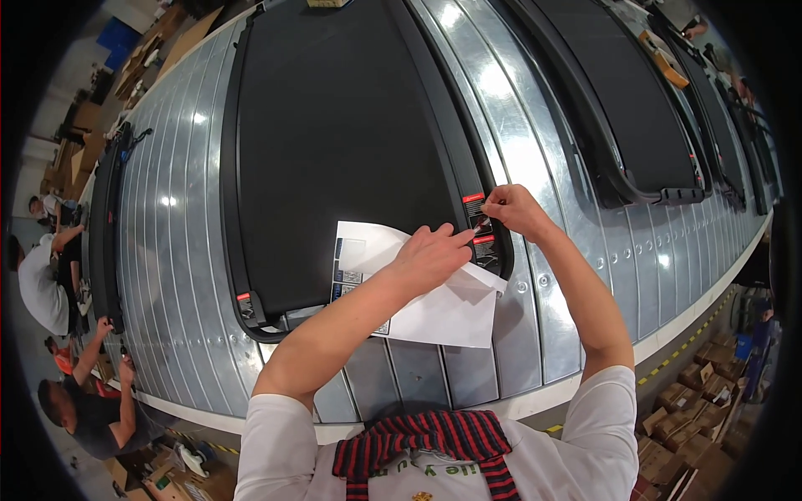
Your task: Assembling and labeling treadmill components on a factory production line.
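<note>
A black treadmill deck (334,125) lies in front of me, with dark rails along its sides. At the near right corner, small warning stickers (484,241) with red headers sit on the rail. My right hand (520,212) is closed in a pinch at the edge of one sticker. From the left, my left hand (430,257) reaches across with curled fingers, its fingertips close to the same stickers. Under it a white sheet (443,317) with printed labels along its left part is held, bent over the deck's near edge. The left fingertips are partly hidden.
The deck rests on a metal slat conveyor (180,250). More treadmill decks stand at right (601,83) and a narrow dark frame (106,225) at far left. A co-worker (92,409) works at the left edge. Cardboard boxes (685,417) are stacked on the lower right floor.
</note>
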A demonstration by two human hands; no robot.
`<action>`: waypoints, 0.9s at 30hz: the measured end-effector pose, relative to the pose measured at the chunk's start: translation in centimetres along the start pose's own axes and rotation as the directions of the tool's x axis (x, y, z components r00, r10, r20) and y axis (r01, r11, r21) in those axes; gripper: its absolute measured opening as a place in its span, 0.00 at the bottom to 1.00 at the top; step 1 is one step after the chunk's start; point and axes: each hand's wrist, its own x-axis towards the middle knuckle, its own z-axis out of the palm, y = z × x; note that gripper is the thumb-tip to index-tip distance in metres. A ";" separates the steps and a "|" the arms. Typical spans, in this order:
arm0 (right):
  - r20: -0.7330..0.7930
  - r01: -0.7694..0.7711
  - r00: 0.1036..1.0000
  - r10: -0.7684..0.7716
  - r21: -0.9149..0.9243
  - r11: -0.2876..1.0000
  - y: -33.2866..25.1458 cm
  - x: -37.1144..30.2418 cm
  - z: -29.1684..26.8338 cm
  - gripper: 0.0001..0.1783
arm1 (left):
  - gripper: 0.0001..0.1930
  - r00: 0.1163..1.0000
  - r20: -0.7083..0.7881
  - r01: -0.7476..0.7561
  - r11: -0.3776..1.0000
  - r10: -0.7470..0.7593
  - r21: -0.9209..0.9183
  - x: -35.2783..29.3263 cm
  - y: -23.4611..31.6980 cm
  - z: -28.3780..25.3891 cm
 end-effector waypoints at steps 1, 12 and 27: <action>-0.001 0.000 1.000 0.000 0.002 1.000 0.0 -0.1 0.1 0.08 | 0.06 1.000 0.001 -0.002 1.000 0.002 0.001 0.0 0.0 0.0; -0.186 0.266 0.935 -0.303 -0.199 0.943 1.0 -0.9 0.7 0.09 | 0.04 0.999 0.045 0.005 1.000 -0.006 0.030 0.3 0.2 0.0; -0.639 0.168 0.660 -0.396 -0.388 0.906 1.5 1.9 2.4 0.32 | 0.12 0.921 0.144 0.314 0.474 -0.361 -0.822 -4.5 -1.8 -10.5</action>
